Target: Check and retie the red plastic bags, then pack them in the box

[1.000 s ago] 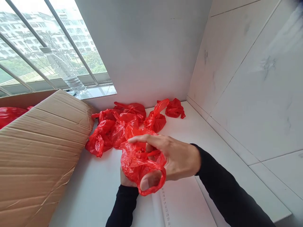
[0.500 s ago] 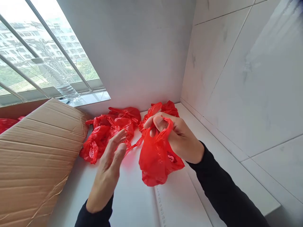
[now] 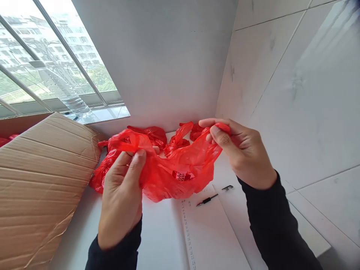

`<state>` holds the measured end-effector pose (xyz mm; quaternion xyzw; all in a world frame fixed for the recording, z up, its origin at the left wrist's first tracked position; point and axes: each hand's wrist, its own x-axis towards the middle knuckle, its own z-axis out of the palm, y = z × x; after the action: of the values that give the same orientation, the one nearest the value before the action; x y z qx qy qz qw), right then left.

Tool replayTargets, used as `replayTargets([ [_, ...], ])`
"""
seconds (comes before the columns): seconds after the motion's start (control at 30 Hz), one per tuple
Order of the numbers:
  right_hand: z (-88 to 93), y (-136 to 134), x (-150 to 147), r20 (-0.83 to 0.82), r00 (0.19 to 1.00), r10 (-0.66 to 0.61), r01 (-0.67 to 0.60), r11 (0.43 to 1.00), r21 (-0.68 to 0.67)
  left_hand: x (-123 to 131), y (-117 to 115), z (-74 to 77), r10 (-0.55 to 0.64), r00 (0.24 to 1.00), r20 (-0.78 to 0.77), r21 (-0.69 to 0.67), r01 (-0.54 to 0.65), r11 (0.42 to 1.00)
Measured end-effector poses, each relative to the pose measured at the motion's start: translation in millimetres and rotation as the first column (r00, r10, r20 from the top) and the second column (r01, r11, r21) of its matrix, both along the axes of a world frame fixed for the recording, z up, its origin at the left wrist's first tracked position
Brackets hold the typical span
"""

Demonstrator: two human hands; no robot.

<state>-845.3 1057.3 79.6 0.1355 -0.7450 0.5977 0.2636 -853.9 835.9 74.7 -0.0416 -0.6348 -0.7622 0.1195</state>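
A thin red plastic bag (image 3: pixel 160 180) is stretched wide between my two hands above the white surface. My left hand (image 3: pixel 123 187) pinches one side of it near a handle, thumb on top. At the other side, the fingers of my right hand (image 3: pixel 239 146) are closed on the bunched handle. Through the bag's mouth shows a small red item (image 3: pixel 181 176) with dark markings on a pale patch; its kind I cannot make out. Behind it lie several other red plastic bags (image 3: pixel 153 135), tied or crumpled, against the wall, partly hidden by my hands and the held bag.
A cardboard box (image 3: pixel 47 180) with red bags inside stands at the left. Paper with handwritten numbers (image 3: pixel 208 232) lies below my hands, with a black pen (image 3: pixel 207 200) and its cap (image 3: pixel 227 187). A water bottle (image 3: pixel 63 90) stands on the window sill (image 3: pixel 108 113).
My left hand has taken hold of the bag's other side. My right hand has moved right, and the bag is now spread open. The pen and cap have come into view.
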Motion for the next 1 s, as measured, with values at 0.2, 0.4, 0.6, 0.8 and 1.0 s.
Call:
replayTargets([
  [0.2,-5.5,1.1,-7.7,-0.089,0.987,-0.136,0.134,0.990,-0.032,-0.2,-9.4,17.0,-0.010,0.993,0.114,0.326,-0.028,0.945],
  [0.4,-5.2,-9.1,-4.2,-0.036,0.997,0.063,-0.065,0.997,-0.033,-1.4,-13.1,7.5,-0.015,0.993,0.115,0.031,0.011,0.999],
  [0.6,-5.6,-28.9,6.3,-0.002,0.929,0.370,-0.369,0.927,-0.066,19.8,10.8,6.1,-0.323,0.936,0.137,-0.528,0.345,0.776],
  [0.8,-5.1,-37.7,8.8,-0.056,0.922,0.384,-0.381,0.923,0.061,18.1,13.5,-1.5,-0.330,0.935,0.132,-0.444,0.353,0.824],
  [1.0,-13.4,-36.7,-6.0,-0.009,0.963,0.270,-0.264,0.947,0.181,11.4,-3.4,-7.4,-0.328,0.905,0.270,-0.291,0.402,0.868],
])
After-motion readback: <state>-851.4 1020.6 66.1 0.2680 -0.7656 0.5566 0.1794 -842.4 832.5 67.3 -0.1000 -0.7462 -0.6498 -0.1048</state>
